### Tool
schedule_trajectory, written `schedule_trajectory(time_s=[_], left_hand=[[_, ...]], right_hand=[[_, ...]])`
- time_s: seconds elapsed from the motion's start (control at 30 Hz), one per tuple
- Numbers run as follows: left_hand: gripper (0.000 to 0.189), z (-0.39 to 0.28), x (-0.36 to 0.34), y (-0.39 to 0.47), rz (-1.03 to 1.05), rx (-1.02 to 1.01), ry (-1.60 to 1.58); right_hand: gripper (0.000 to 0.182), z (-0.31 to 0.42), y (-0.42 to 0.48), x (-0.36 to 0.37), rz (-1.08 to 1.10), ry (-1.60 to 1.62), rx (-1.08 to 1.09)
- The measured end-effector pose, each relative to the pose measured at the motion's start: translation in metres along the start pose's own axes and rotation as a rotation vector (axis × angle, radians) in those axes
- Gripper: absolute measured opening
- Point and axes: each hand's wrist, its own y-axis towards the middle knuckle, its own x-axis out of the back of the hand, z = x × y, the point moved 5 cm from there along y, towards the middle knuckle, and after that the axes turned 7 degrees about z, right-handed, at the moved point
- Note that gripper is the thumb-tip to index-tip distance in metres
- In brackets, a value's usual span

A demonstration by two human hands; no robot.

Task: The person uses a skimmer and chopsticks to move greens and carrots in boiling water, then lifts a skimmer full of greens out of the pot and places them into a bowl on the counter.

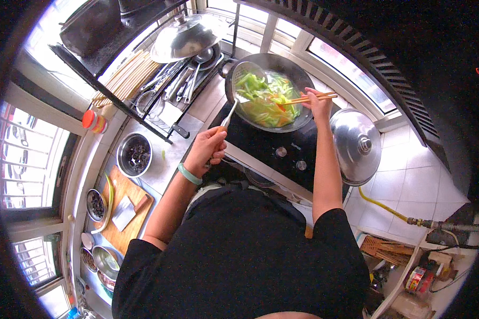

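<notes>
My left hand (206, 150) grips the handle of a metal skimmer (235, 81), whose perforated bowl sits at the left side of a dark wok (259, 127). Green vegetable pieces (249, 85) lie in the skimmer. More cut vegetables (279, 111), pale green with bits of orange, fill the wok in liquid. Held in my right hand (318, 104), a pair of wooden chopsticks (331, 95) reaches over the wok's right rim, tips among the vegetables. The wok stands on a black glass gas stove (263, 145) with two knobs.
A steel lid (355, 147) leans right of the stove. At left are a bowl of dark food (135, 155), a cutting board (115, 231) with a cleaver (123, 213), and a rack (143, 115) of utensils. A domed lid (187, 38) rests above. A yellow hose (383, 206) runs right.
</notes>
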Motion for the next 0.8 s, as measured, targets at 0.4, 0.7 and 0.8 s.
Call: schedule_trajectory(time_s=[0.4,0.7,0.8], left_hand=[[0.007,0.010,0.003,0.003,0.022,0.018,0.028],[0.008,0.013,-0.003,0.002,0.030,0.038,0.059],[0.007,0.016,-0.003,0.005,0.072,0.070,-0.026]], right_hand=[[0.024,0.025,-0.013,0.024,-0.031,0.037,0.008],[0.029,0.065,-0.005,-0.023,0.089,0.146,0.131],[0.030,0.076,-0.003,-0.041,0.079,0.099,0.145]])
